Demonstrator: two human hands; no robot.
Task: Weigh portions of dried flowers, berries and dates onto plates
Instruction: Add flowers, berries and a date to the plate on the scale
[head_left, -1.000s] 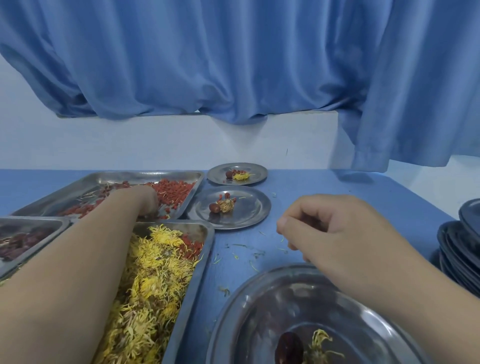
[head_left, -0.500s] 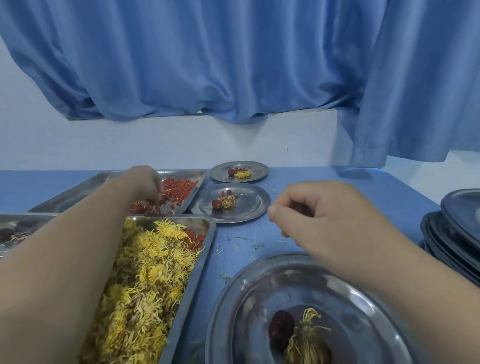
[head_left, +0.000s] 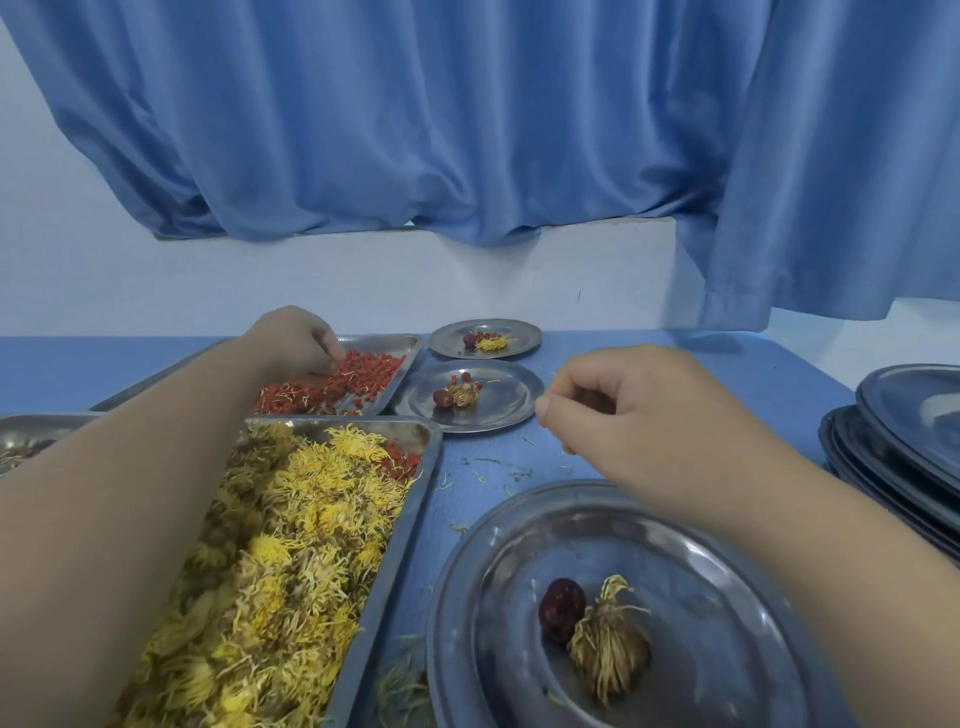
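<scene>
The red berries lie heaped in a steel tray at the far left of the blue table, and the left hand reaches down into them, its fingers curled among the berries (whether they have pinched any cannot be told, since the tips are buried). Just in front of that tray, a larger tray holds a thick bed of dried yellow flowers, with a few stray berries in its far right corner. A third tray shows at the left edge, its contents unclear.

The right hand hovers above the table with its fingers folded loosely into the palm, and nothing clearly seen in them. Below it, the nearest plate carries one dark date touching a single dried flower head. Two smaller plates farther back, the middle plate and the far plate, each hold a date, a flower and a few berries. A stack of empty plates sits at the right edge. A blue curtain hangs behind.
</scene>
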